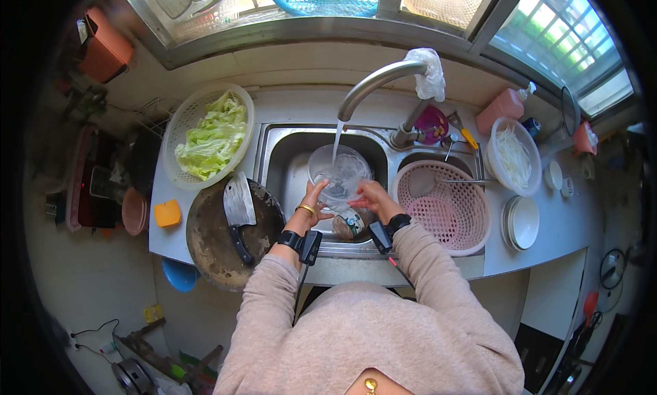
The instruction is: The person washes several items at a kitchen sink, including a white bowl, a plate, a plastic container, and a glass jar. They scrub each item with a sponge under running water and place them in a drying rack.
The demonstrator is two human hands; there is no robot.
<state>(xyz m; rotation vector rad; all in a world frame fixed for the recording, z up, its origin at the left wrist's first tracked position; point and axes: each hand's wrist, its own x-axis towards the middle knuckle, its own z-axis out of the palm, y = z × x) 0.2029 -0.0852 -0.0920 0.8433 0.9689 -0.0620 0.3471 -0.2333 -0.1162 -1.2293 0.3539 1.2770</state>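
A clear plastic bowl (321,159) sits over the left basin of a stainless steel sink (287,154). Water runs into it from the curved metal faucet (369,82). My left hand (312,202) holds the bowl's near left side, thumb at the rim. On its near right side, my right hand (373,196) grips the rim, with fingers partly hidden by the clear wall. Below the bowl, a jar or packet with a printed label (351,223) lies in the basin, partly covered by the bowl and my hands.
Left of the sink, a cleaver (239,205) rests on a round chopping board (208,241), near a basket of lettuce leaves (174,154). A pink colander (441,210) covers much of the right basin. Farther right stand a bowl of white shreds (513,159) and stacked white bowls (524,223).
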